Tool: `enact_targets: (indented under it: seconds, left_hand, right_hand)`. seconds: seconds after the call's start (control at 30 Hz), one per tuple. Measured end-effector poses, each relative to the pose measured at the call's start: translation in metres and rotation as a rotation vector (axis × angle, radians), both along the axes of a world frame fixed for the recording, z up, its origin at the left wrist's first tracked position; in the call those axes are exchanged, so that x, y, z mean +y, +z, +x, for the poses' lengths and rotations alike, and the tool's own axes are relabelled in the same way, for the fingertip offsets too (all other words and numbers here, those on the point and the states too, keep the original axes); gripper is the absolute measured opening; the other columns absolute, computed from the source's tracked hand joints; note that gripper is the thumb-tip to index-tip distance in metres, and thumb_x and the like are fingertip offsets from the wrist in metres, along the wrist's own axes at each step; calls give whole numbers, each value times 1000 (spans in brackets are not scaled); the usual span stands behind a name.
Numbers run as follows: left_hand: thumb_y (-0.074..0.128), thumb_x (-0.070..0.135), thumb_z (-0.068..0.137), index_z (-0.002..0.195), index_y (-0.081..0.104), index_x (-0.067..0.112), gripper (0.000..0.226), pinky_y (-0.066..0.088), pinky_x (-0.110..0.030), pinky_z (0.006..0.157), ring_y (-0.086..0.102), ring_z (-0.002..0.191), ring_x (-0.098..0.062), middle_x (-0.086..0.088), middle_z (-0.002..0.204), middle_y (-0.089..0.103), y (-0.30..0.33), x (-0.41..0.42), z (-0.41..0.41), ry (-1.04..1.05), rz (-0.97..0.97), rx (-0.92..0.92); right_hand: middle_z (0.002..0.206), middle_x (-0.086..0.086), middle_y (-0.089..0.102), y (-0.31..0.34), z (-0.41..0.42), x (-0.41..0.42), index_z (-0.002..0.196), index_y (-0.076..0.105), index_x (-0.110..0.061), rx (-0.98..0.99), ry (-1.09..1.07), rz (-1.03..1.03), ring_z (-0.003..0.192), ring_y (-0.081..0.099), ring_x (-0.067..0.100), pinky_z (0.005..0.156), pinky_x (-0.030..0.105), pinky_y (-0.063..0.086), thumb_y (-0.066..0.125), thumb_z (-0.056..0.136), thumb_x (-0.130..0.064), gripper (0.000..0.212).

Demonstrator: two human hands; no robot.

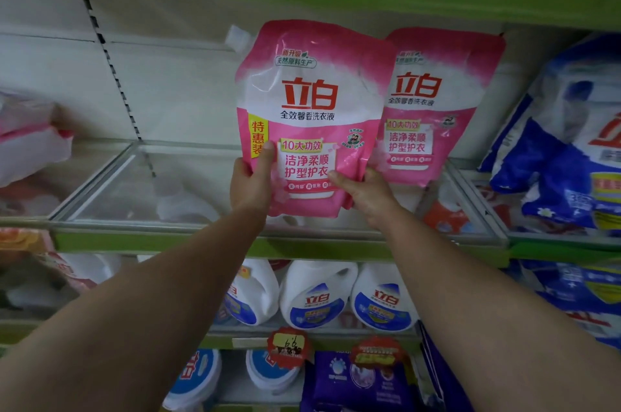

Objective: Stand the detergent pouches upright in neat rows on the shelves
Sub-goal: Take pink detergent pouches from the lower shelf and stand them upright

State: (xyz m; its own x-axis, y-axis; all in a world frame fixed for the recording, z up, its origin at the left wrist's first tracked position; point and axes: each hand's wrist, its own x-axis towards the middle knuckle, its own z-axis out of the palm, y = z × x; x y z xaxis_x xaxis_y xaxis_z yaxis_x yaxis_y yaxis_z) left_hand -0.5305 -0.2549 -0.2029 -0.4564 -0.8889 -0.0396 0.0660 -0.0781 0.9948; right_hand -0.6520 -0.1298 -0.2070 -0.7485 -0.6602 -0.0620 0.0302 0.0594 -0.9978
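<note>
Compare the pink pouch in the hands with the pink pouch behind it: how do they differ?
The held pouch is gripped at its bottom by the left hand and right hand; the rear pouch stands untouched. The held pouch carries a yellow side label and shows its spout; the rear pouch shows neither. Both share the pink-and-white design.

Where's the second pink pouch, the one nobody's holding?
In the head view, the second pink pouch stands on the glass-fronted shelf, right of and behind the held pouch, left of the blue bags.

A green-edged shelf (336, 245) carries one upright pink pouch (437, 109).
</note>
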Motion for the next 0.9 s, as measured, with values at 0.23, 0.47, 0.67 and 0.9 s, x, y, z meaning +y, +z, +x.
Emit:
enact_targets:
  seconds: [0.23,0.47,0.67,0.9]
  left_hand:
    - [52,55,89,111,50,23,39,52,-44,89,63,100,-23,2,108,64,2,54,-43,-96,9,2]
    - [54,54,89,117,49,17,46,52,-27,61,65,92,-18,1,109,65,5,88,-82,-317,-27,-28]
    - [73,38,78,123,38,14,62,53,-29,55,64,89,-16,-1,114,60,6,102,-103,-434,-85,-90]
    - [84,21,68,117,30,19,73,53,-40,82,58,109,-23,-2,118,57,-2,102,-123,-366,-113,-86]
  right_hand:
    - [92,0,71,-1,-35,54,94,65,-20,-74,-178,-61,86,68,19,70,34,56,67,84,-16,11]
    - [102,7,72,-2,-63,98,115,64,-16,-158,-362,-119,92,70,26,84,51,54,68,84,-27,33]
    - [94,6,74,1,-80,108,106,67,-22,-170,-411,-147,86,72,27,84,53,53,67,76,-55,44]
    - [89,5,75,6,-101,98,96,66,-28,-145,-398,-155,83,72,27,83,52,54,49,76,-72,52]
